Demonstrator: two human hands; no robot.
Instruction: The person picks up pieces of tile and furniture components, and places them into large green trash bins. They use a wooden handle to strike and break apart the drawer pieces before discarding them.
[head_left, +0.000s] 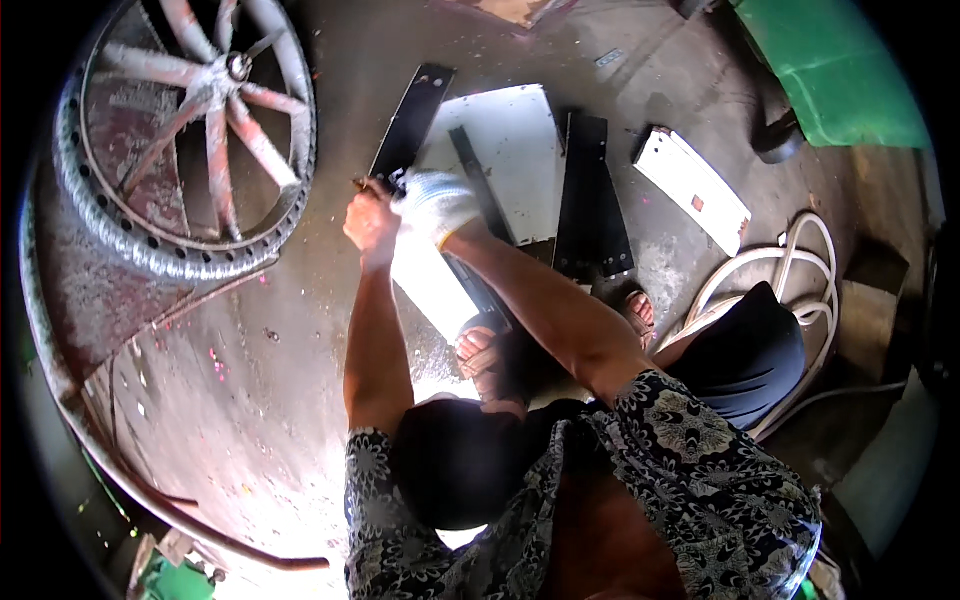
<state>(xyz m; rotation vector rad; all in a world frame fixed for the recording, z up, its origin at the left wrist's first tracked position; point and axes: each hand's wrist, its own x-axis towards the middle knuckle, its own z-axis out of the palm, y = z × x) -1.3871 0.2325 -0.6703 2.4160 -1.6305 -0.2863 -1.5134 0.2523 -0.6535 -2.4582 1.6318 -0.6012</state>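
Observation:
My bare left hand point(372, 225) is closed at the near end of a black bar point(416, 112). A small dark piece sticks out above its fingers; I cannot make out what it is. My right hand point(438, 205), in a white work glove, is pressed up beside the left one. Its fingers look closed, but whatever is in them is hidden. Under my hands lies a white panel point(432, 283) with a dark strip along its right edge. Just beyond, a larger white panel point(525, 130) has a thin dark strip point(478, 180) across it.
Two black bars point(590, 200) lie right of the panels, near a white plate point(692, 190). Farther right are a coiled pale hose point(828, 270) and a green plastic-like piece point(835, 75). A big spoked metal wheel point(215, 95) stands at left, with a curved pipe point(150, 510) below.

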